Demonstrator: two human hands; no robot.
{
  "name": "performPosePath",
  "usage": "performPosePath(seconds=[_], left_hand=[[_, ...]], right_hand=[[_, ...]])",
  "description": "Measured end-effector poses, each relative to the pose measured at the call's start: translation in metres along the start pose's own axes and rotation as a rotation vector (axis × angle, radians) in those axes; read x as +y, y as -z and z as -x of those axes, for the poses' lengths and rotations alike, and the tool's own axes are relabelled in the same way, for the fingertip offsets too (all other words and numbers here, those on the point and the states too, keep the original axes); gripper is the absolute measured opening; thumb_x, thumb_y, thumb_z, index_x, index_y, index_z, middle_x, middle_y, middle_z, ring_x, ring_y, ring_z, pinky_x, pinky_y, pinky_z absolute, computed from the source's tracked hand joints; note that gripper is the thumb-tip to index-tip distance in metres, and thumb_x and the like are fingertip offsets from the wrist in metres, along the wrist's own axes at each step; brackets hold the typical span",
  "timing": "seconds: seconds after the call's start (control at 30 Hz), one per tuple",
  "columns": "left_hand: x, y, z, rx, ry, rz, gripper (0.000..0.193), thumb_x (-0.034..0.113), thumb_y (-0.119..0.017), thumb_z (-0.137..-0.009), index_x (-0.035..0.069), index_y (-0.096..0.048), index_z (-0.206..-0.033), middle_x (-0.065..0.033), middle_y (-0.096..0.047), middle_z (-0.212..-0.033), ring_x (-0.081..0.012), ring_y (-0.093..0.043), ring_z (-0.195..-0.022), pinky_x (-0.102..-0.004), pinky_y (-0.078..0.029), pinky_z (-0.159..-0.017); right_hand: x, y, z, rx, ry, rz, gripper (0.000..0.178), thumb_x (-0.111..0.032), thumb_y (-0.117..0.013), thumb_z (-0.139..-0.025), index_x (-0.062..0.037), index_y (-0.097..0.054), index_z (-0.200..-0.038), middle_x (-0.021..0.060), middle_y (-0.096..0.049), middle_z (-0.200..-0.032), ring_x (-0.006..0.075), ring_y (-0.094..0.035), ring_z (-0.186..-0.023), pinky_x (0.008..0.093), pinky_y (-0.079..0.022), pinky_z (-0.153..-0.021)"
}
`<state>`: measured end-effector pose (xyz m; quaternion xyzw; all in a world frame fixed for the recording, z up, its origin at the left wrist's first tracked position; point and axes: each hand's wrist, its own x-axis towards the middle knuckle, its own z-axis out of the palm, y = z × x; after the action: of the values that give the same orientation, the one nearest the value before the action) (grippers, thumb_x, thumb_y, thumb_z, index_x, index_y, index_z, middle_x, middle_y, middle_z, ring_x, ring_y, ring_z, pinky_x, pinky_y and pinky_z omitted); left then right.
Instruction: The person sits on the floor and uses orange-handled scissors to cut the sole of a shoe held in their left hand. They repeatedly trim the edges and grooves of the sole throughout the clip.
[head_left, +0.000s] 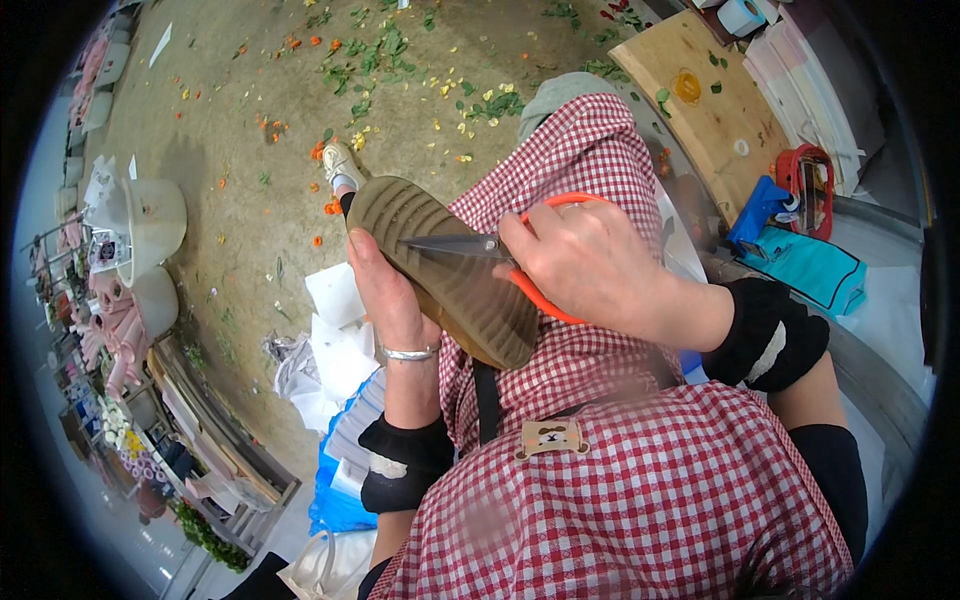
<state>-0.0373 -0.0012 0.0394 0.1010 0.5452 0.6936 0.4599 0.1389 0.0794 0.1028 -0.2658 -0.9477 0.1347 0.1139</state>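
My left hand (388,292) grips the side of a shoe whose brown, ridged sole (485,315) faces up toward me. The fingers on its far side are hidden; the thumb lies along the edge. In my right hand (590,262) is a pair of scissors (470,245) with orange handles and dark blades. The blades are together and lie across the middle of the sole, pointing left. Whether the tips press into a groove, I cannot tell. The shoe is above my lap, over a red-and-white checked apron (590,450).
Green leaves (390,50) and orange and yellow petals litter the floor. White buckets (160,225) stand at left, crumpled white paper (340,355) nearer me. At right are a wooden board (690,85), a red basket (808,185) and a teal bag (805,265).
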Motion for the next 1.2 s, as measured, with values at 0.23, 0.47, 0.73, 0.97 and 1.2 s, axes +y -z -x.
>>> performPosePath(seconds=[0.23, 0.47, 0.73, 0.97, 1.2], left_hand=[[-0.001, 0.003, -0.002, 0.011, 0.025, 0.021, 0.056, 0.05, -0.037, -0.091, 0.003, -0.044, -0.121, -0.0101, -0.054, -0.116, -0.0233, -0.056, -0.1, -0.0373, -0.046, -0.086], [-0.004, 0.007, -0.005, -0.054, 0.042, 0.04, 0.057, 0.05, -0.038, -0.091, 0.003, -0.044, -0.122, -0.0096, -0.054, -0.116, -0.0231, -0.055, -0.1, -0.037, -0.045, -0.088], [0.006, -0.005, 0.005, -0.077, 0.092, 0.193, 0.056, 0.05, -0.037, -0.091, 0.004, -0.04, -0.123, -0.009, -0.053, -0.114, -0.0214, -0.054, -0.1, -0.0355, -0.045, -0.087], [0.004, 0.0, 0.005, -0.142, 0.108, 0.203, 0.065, 0.056, -0.041, -0.086, 0.004, -0.039, -0.125, -0.0091, -0.052, -0.117, -0.0213, -0.052, -0.103, -0.0352, -0.043, -0.089], [0.005, -0.003, 0.006, -0.123, 0.091, 0.19, 0.066, 0.056, -0.044, -0.085, 0.003, -0.038, -0.125, -0.0087, -0.052, -0.116, -0.0209, -0.053, -0.102, -0.0351, -0.043, -0.089]], right_hand=[[0.005, -0.017, 0.001, -0.267, -0.253, -0.563, 0.037, -0.038, -0.062, -0.077, -0.0014, -0.063, -0.071, 0.0146, -0.059, -0.057, 0.0277, -0.059, -0.05, 0.0348, -0.047, -0.049], [0.011, -0.035, 0.006, -0.202, -0.522, -1.194, 0.038, -0.036, -0.057, -0.083, 0.0007, -0.062, -0.073, 0.0118, -0.053, -0.054, 0.0151, -0.052, -0.048, 0.0296, -0.041, -0.05], [0.01, -0.021, 0.011, -0.15, -0.301, -0.437, 0.039, -0.041, -0.062, -0.075, -0.0037, -0.058, -0.085, 0.013, -0.059, -0.065, 0.0309, -0.06, -0.058, 0.039, -0.047, -0.052], [0.01, -0.009, 0.015, 0.025, -0.117, -0.214, 0.039, -0.037, -0.068, -0.068, -0.0058, -0.055, -0.087, 0.0087, -0.057, -0.068, 0.0261, -0.06, -0.063, 0.0351, -0.048, -0.053], [0.014, -0.003, 0.012, 0.035, -0.033, -0.073, 0.033, -0.033, -0.067, -0.069, -0.0057, -0.053, -0.083, 0.0073, -0.056, -0.067, 0.0223, -0.06, -0.063, 0.0319, -0.048, -0.053]])
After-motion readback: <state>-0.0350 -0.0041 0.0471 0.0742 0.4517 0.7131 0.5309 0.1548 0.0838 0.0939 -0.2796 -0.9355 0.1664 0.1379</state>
